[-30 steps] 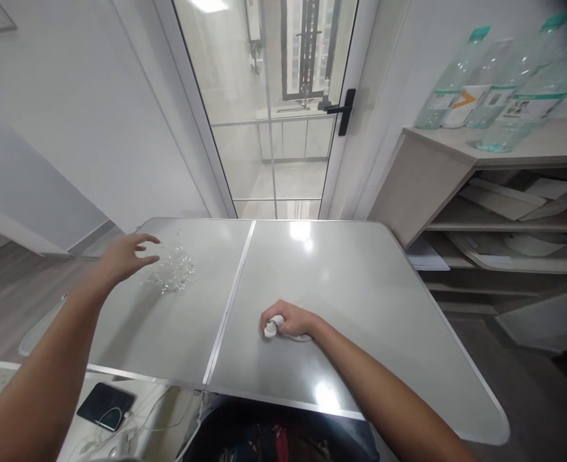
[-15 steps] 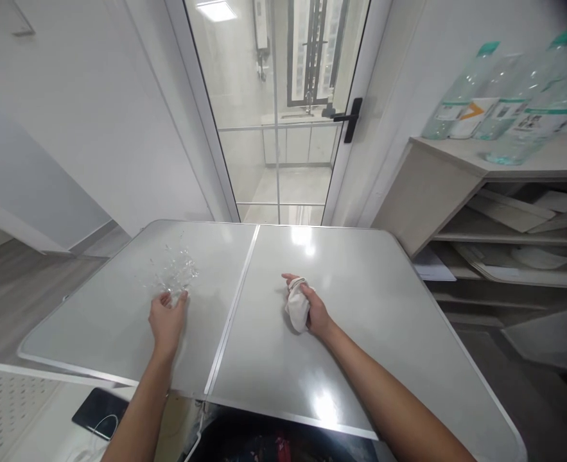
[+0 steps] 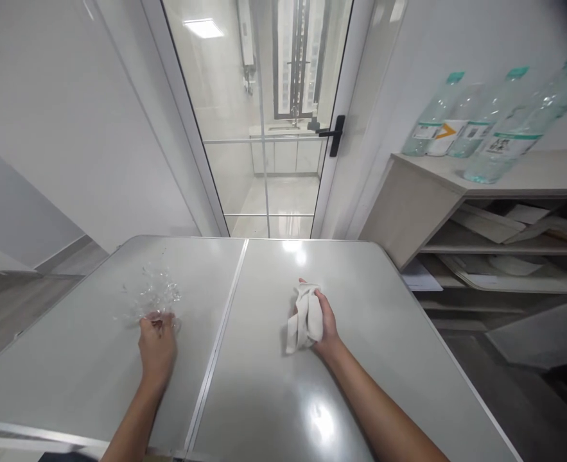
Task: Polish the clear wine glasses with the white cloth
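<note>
My left hand (image 3: 158, 346) is over the left half of the table, its fingers curled in at the near edge of a crinkled, clear plastic bundle (image 3: 160, 292) with loose, shiny strands fanning out behind it. The fingertips are partly hidden, but they close on the plastic. On the table's right half, my right hand (image 3: 327, 324) grips a crumpled white cloth (image 3: 306, 317), thumb on the near side and one fingertip showing past the far edge. A loose fold of the cloth hangs down on its left side.
The grey folding table (image 3: 254, 398) has a metal seam down its middle. Beyond it stands a glass door (image 3: 264, 192) with a black handle (image 3: 335, 136). At the right, several clear bottles (image 3: 497, 151) top a shelf unit (image 3: 422, 183) holding papers and a tray (image 3: 548, 276).
The view has tilted up and shifted slightly right. The cloth in my right hand has loosened, a fold now hanging out. My left fingers have drawn in tighter on the clear plastic.
</note>
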Tool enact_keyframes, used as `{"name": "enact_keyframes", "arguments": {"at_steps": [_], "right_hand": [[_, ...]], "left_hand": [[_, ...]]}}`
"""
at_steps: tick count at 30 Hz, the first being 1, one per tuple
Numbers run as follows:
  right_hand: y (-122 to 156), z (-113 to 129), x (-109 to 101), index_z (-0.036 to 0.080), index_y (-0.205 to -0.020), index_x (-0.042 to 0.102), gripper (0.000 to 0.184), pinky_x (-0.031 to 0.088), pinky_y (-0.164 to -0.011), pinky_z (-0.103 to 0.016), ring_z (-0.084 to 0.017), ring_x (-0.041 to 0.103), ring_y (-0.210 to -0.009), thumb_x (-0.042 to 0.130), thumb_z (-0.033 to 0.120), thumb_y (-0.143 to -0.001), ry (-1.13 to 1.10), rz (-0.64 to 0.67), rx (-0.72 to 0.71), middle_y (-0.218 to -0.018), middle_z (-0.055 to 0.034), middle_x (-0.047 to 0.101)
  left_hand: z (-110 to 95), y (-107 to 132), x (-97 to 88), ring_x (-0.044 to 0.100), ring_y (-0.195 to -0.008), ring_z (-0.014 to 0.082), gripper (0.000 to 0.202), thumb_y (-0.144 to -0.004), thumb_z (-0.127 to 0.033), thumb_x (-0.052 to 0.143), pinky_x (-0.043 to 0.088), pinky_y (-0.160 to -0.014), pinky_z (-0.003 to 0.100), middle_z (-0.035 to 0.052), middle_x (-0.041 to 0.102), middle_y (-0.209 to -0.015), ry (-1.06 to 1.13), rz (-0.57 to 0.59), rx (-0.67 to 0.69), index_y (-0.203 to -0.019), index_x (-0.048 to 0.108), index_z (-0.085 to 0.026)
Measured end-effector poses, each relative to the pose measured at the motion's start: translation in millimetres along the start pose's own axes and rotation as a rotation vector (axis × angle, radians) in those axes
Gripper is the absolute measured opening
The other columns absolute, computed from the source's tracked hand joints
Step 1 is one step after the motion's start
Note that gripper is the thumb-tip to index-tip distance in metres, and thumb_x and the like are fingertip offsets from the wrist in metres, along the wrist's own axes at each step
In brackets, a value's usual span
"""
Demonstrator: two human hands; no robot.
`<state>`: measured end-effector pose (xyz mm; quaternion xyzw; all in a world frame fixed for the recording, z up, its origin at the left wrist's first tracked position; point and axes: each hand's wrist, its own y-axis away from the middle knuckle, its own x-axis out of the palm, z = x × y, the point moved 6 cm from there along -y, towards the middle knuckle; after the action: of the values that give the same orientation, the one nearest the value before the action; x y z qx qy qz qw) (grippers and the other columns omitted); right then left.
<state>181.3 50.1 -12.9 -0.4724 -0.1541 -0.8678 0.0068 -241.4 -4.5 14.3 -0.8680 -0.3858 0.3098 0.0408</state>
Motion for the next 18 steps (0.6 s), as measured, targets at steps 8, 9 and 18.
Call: {"name": "enact_keyframes", "arguments": {"at_steps": [8,9,18], "right_hand": [[-14.9,39.1,-19.5,0.024,-0.117,0.073,0.038,0.057,-0.097,-0.036,-0.021,0.072,-0.107,0.064,0.051,-0.091,0.018,-0.168,-0.418,-0.110,-0.0021,0.078],[-16.3,41.4,-21.0,0.024,-0.118,0.073,0.040,0.057,-0.097,-0.036,-0.021,0.072,-0.108,0.063,0.053,-0.092,0.039,-0.163,-0.428,-0.112,-0.0026,0.078],[-9.0,34.9,-18.9,0.023,-0.130,0.068,0.054,0.057,-0.099,-0.039,-0.026,0.070,-0.115,0.074,0.056,-0.088,0.581,-0.215,-0.528,-0.124,-0.0077,0.074]], "left_hand": [[-119.5,56.4,114.1,0.066,-0.067,0.0159,0.025,-0.097,-0.041,0.064,0.053,-0.069,0.029,-0.0008,0.068,-0.080,0.176,0.493,0.522,-0.113,0.065,-0.022],[-132.1,66.7,131.4,0.067,-0.070,0.0157,0.024,-0.097,-0.040,0.065,0.054,-0.071,0.029,0.0008,0.069,-0.084,0.182,0.559,0.611,-0.113,0.067,-0.023],[-139.3,96.5,166.2,0.064,-0.070,0.0163,0.026,-0.097,-0.042,0.068,0.051,-0.074,0.030,0.0042,0.074,-0.085,0.077,0.511,0.912,-0.113,0.076,-0.023]]}}
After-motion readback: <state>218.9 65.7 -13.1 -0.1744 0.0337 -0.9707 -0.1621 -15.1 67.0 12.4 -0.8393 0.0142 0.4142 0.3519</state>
